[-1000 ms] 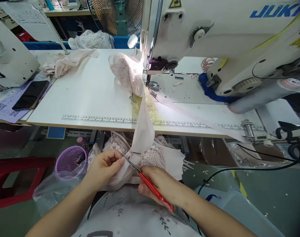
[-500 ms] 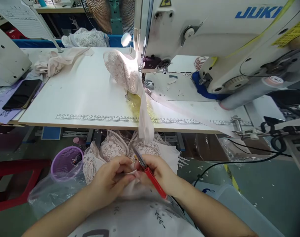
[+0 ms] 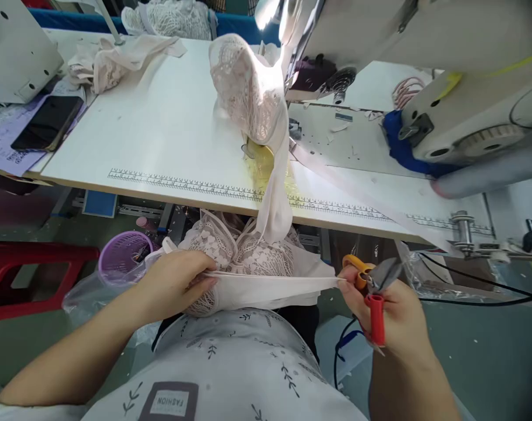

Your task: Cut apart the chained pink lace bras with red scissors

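My left hand [image 3: 176,280] pinches one end of a pale fabric strip [image 3: 275,284] in front of my lap. My right hand [image 3: 391,316] pinches the other end, and the strip runs taut between them. The right hand also holds red-handled thread snips [image 3: 375,292] with the blades up. Below the strip lies a pile of white lace garments [image 3: 244,257]. Another pale band [image 3: 277,199] hangs from the table edge, joined to a lace piece [image 3: 244,93] at the sewing machine [image 3: 424,52].
A white sewing table [image 3: 152,134] with a printed ruler along its front edge carries a phone [image 3: 47,123], papers and more lace at the back left. A purple basket [image 3: 123,260] and a red stool [image 3: 24,280] stand on the floor left. Black cables [image 3: 467,292] run right.
My hands were together at the lap with the snips on the fabric. Now the right hand has pulled out to the right, stretching the strip taut. The view tipped down.
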`<state>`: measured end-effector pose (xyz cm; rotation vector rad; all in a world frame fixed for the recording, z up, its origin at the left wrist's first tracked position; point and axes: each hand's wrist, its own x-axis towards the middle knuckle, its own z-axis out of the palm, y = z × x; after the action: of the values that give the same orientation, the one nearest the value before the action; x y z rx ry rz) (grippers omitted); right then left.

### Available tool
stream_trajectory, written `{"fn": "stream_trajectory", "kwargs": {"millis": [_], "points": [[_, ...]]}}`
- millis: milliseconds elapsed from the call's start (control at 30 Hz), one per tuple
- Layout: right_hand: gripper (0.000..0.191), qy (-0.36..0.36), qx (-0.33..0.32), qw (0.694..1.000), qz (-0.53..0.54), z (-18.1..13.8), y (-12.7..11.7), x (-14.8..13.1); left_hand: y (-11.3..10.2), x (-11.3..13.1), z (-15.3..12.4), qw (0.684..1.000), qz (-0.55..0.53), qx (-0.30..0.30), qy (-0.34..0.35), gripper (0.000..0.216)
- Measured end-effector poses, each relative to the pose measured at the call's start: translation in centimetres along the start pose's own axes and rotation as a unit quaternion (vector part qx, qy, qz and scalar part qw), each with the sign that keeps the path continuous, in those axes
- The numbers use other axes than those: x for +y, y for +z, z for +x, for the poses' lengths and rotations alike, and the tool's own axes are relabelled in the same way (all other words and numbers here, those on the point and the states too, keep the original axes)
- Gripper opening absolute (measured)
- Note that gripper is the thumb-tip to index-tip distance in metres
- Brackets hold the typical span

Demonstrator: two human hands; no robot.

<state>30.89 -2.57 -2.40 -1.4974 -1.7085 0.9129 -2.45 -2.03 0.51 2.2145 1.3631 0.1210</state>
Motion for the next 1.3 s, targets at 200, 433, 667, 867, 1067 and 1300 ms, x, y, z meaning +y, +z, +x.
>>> {"fn": "stream_trajectory", "kwargs": {"millis": [200,433,667,867,1067,1300], "points": [[0.019,0.089,0.119,0.984,-0.097,0.2,1.7,1.2,-0.4,1.9,1.0,0.996,0.028,-0.043,0.077,0.016],[0.017,-0.060,-0.134,0.985,0.095,0.6,6.7,-3.8,-0.6,4.1,2.6,0.983,0.076,-0.054,0.157,0.020],[0.030,-0.041,-0.164,0.979,0.116,0.6,7.6,-3.9,-1.8,1.5,2.1,0.961,0.164,-0.031,0.221,0.028],[0.033,-0.055,-0.151,0.978,0.132,0.8,6.8,-3.5,-3.6,-2.1,-0.8,0.982,0.113,0.072,0.137,0.023],[0.032,-0.063,-0.141,0.981,0.120,0.6,6.6,-3.5,-4.1,-2.0,-2.2,0.990,-0.043,0.100,0.093,0.022],[0.033,-0.092,-0.138,0.982,0.087,0.7,6.3,-3.6,-4.8,-1.7,-0.8,0.922,-0.383,-0.058,0.006,0.029]]}}
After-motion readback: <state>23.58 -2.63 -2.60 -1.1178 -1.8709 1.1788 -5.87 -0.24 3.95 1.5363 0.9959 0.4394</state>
